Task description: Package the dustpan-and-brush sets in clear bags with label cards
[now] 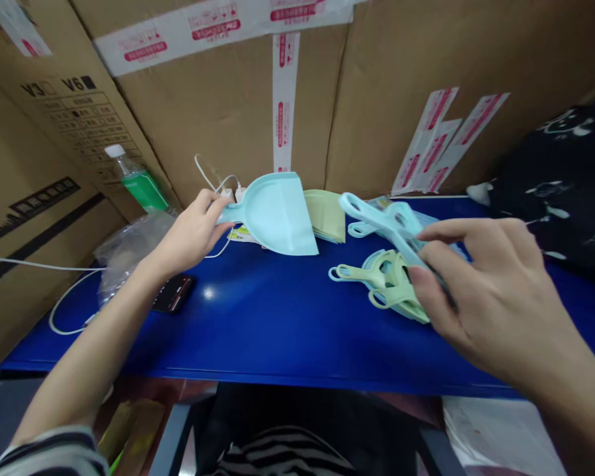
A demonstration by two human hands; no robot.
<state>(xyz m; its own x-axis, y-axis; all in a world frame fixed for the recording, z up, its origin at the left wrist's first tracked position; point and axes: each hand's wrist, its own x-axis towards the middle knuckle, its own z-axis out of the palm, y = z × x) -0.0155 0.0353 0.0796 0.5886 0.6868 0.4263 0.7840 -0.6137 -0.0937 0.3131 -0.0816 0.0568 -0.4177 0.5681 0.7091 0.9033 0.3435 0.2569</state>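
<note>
My left hand (196, 228) is closed around the short handle of a light blue dustpan (280, 215), whose pan faces up above the blue table. A light blue hand brush (374, 215) is pinched in my right hand (480, 284) near its head, and its looped handle points up and left. The bristles are mostly hidden by my fingers. Below the brush lies a pile of green and blue brushes (391, 287) with ring-ended handles. More light blue handled pieces (401, 215) rest behind it. Stacked green dustpans (327, 211) sit just right of the held dustpan.
Tall cardboard boxes (218, 106) stand along the back of the blue table (268, 317). At left are a bottle of green liquid (143, 188), a crumpled plastic bag (123, 254), a phone (174, 294) and white cables (59, 311). Dark patterned cloth (555, 178) lies at right.
</note>
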